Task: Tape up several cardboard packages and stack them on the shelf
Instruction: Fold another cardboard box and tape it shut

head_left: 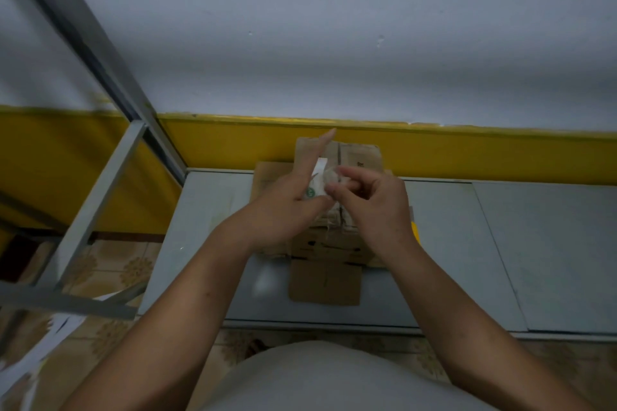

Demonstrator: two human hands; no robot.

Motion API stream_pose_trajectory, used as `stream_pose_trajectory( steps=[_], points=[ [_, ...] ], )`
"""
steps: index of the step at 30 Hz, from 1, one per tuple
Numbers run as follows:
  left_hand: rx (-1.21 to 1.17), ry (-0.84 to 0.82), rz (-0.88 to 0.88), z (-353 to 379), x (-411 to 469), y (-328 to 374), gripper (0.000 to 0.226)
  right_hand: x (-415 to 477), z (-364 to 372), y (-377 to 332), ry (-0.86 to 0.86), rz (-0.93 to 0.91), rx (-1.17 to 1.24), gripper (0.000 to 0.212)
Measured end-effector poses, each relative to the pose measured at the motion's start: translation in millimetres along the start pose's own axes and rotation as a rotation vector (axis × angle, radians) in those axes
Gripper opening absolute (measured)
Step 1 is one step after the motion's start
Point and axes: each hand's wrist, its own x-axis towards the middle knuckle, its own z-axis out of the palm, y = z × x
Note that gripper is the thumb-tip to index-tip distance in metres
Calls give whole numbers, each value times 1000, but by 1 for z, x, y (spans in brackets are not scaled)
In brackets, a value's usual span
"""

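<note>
Right hand (377, 207) pinching tape (329, 177), package (325, 280) lengthwise toward wall (334, 43)

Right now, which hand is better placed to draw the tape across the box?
Right hand, probably: its fingertips pinch at the tape, which the left hand grips above the box.

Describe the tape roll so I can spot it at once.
On the grey table below the yellow wall band lies brown cardboard. Above it the left hand grips the tape roll: pale, with a green round mark, unlike the brown cardboard.
</note>
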Motion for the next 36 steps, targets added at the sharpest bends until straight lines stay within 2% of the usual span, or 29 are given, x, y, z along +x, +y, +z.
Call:
stream_pose_trajectory(
  steps=[2, 5, 8, 10, 11, 13, 17, 20, 27, 30, 33, 36],
  points=[
    [-23, -16, 18, -2, 2, -1, 86, -4, 1, 3, -15, -3, -16, 27],
    [-86, 60, -31, -1, 3, -3, 80, -3, -4, 3, 12, 34, 17, 18],
    [-73, 69, -141, -3, 2, -7, 49, 1, -14, 1, 35, 147, 154, 12],
    [-72, -8, -83, -4, 2, -12, 22, 2, -20, 1, 52, 204, 243, 10],
    [-111, -29, -37, -4, 1, -15, 19, 1, -22, 1, 62, 226, 281, 9],
    [-184, -20, 36, -2, -2, -20, 21, 0, -24, 3, 91, 223, 279, 11],
    [-94, 19, 149, 6, -4, -28, 16, -4, -24, 7, 136, 164, 213, 14],
    [-84, 55, 157, 11, -3, -29, 16, -6, -23, 6, 136, 128, 205, 13],
    [-27, 155, 155, 14, -3, -27, 34, -3, -31, 9, 132, 72, 116, 17],
    [7, 136, 142, 12, -5, -25, 36, -8, -31, 9, 107, 54, 106, 15],
    [136, 132, 111, 6, -9, -22, 35, -11, -39, 9, 164, 31, 99, 14],
    [368, 231, -64, -3, -13, -20, 43, -14, -52, 5, 166, -58, 83, 14]
  ],
)
